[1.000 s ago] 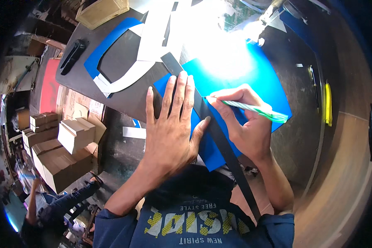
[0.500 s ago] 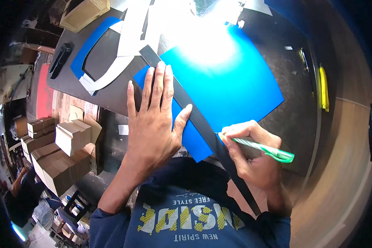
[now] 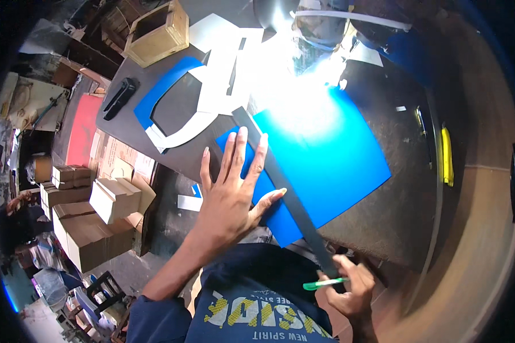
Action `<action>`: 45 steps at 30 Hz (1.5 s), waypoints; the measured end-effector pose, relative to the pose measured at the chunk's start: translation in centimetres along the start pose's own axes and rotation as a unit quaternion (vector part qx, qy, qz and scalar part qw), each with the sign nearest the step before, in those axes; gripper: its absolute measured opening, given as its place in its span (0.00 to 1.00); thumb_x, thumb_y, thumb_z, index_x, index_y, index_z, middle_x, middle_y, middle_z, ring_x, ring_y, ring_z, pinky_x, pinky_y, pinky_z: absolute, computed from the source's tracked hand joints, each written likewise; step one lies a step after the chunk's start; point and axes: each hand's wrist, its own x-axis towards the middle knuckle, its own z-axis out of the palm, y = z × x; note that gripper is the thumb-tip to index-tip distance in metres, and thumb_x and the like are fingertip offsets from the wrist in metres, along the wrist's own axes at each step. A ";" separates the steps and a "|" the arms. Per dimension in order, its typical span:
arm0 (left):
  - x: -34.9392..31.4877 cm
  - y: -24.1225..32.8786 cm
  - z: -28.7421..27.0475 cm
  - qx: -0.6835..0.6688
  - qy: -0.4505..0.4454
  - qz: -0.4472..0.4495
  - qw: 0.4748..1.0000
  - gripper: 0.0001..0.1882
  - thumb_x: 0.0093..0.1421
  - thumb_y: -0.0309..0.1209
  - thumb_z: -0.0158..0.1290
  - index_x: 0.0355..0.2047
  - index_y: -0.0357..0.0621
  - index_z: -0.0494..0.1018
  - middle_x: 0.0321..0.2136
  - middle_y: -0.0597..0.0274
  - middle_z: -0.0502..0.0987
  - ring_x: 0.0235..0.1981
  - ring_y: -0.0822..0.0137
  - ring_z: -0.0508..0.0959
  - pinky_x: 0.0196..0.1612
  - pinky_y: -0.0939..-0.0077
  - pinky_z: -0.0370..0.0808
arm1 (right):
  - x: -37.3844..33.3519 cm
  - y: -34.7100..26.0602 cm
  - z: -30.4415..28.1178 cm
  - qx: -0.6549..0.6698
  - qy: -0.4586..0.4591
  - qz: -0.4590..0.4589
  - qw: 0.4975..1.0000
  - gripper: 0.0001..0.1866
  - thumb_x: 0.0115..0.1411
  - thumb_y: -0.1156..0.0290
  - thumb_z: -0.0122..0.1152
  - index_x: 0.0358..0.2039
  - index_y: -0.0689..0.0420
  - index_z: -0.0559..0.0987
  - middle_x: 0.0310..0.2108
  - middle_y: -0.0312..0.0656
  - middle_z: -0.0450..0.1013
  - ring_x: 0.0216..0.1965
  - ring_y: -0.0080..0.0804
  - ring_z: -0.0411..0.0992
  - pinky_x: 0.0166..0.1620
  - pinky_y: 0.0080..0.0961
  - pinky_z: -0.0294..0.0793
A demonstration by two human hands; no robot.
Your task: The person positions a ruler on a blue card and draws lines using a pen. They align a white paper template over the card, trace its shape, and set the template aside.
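A flat blue sheet (image 3: 349,166) lies on the dark table, its upper part washed out by glare. Across it runs a long dark straightedge (image 3: 294,206), slanting down toward my body and past the sheet's near edge. My left hand (image 3: 229,188) rests flat with fingers spread, over the left part of the sheet and against the straightedge. Close to the straightedge's near end, beyond the sheet, is my right hand (image 3: 349,286). A green pen (image 3: 320,284) sits in its curled fingers; whether they also touch the straightedge I cannot tell.
White cut pieces (image 3: 217,86) and a curved blue strip (image 3: 166,86) lie at the upper left, near a black stapler-like tool (image 3: 120,98) and a wooden box (image 3: 157,34). A yellow tool (image 3: 447,157) lies right. Cardboard boxes (image 3: 91,228) are stacked at the left.
My right hand has left the sheet's near edge and moved down to the straightedge's near end, with the pen still held. My left hand remains on the sheet. The whole view has shifted.
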 end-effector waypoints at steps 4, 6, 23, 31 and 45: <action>0.6 -1.7 -0.9 -0.017 -0.012 0.051 0.998 0.49 0.64 0.63 0.48 0.74 0.45 0.49 0.75 0.44 0.43 0.76 0.48 0.43 0.73 0.36 0.32 | -2.6 3.7 -1.8 -0.058 0.154 0.019 0.986 0.21 0.50 0.76 0.72 0.47 0.62 0.81 0.32 0.49 0.79 0.29 0.44 0.78 0.34 0.36 0.78; 0.4 -2.7 -1.7 -0.011 -0.022 0.095 0.995 0.47 0.63 0.63 0.49 0.74 0.51 0.52 0.75 0.49 0.49 0.76 0.51 0.45 0.74 0.37 0.34 | -3.7 6.4 -3.5 -0.097 0.227 0.038 0.968 0.19 0.53 0.75 0.71 0.46 0.62 0.82 0.32 0.46 0.78 0.28 0.37 0.76 0.33 0.31 0.74; -7.6 -14.5 -3.7 0.087 0.209 0.046 0.973 0.19 0.60 0.27 0.60 0.53 0.47 0.80 0.52 0.59 0.82 0.56 0.61 0.79 0.66 0.54 0.62 | 7.4 9.5 -7.4 -0.205 0.308 0.036 0.928 0.21 0.68 0.63 0.61 0.59 0.56 0.73 0.49 0.50 0.73 0.52 0.46 0.73 0.53 0.40 0.74; -9.7 -12.0 -10.6 0.105 0.519 -0.081 0.845 0.13 0.66 0.28 0.58 0.48 0.34 0.81 0.43 0.53 0.85 0.39 0.62 0.85 0.42 0.70 0.81 | 11.6 8.2 -6.0 -0.265 0.247 0.078 0.929 0.25 0.69 0.64 0.56 0.65 0.55 0.69 0.56 0.52 0.69 0.59 0.52 0.68 0.60 0.44 0.66; -5.7 3.6 -7.3 -0.359 0.229 0.144 0.893 0.30 0.53 0.36 0.70 0.56 0.41 0.77 0.52 0.53 0.80 0.51 0.56 0.82 0.55 0.58 0.77 | 6.4 -3.4 -0.4 -0.008 0.241 -0.239 0.941 0.14 0.67 0.77 0.59 0.48 0.74 0.77 0.47 0.59 0.78 0.52 0.43 0.78 0.53 0.30 0.78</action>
